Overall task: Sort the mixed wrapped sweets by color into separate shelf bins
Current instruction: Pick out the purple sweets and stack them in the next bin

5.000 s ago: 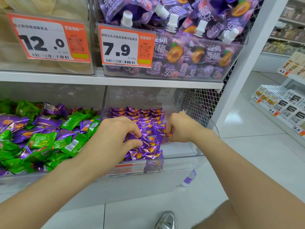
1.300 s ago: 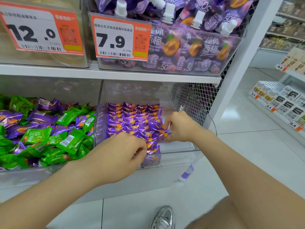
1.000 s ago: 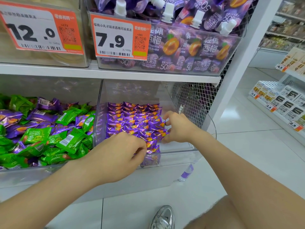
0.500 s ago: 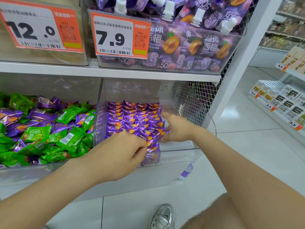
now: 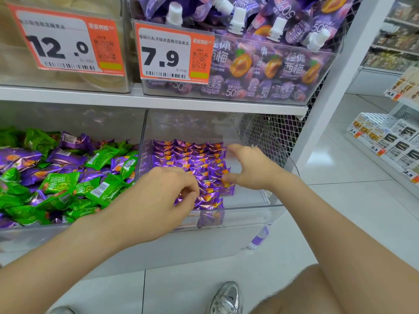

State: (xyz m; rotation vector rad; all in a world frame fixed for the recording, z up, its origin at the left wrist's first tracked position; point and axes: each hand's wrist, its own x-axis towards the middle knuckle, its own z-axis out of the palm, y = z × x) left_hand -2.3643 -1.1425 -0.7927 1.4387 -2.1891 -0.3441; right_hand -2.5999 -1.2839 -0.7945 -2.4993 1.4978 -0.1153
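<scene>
The shelf runs above both hands and carries a pouch bin straight over our right fingers. Below it, the mixed bin sits out to the left of our left fingers. It is heaped with green sweets and loose purple sweets tangled together. The clear bin lies under and around both sets of fingers. Its purple rows fill the space between them and beyond the left fingertips, while the bin floor past the right fingers is bare.

What has changed is our right hand. A moment ago it was bunched at the right edge of the rows, pinching wrappers into line. Now it has let go and spread, forefinger and thumb wide apart, holding nothing, with the thumb tip just at the edge of the nearest row. Our left hand has stayed at the front of the rows, fingers curled down with the tips against the thumb on the wrappers. We cannot tell whether a sweet is pinched there or only pressed.

We read this as the tidying of that row being finished. Many purple sweets still lie among the green beside our left fingers, so the sort looks far from done.
</scene>
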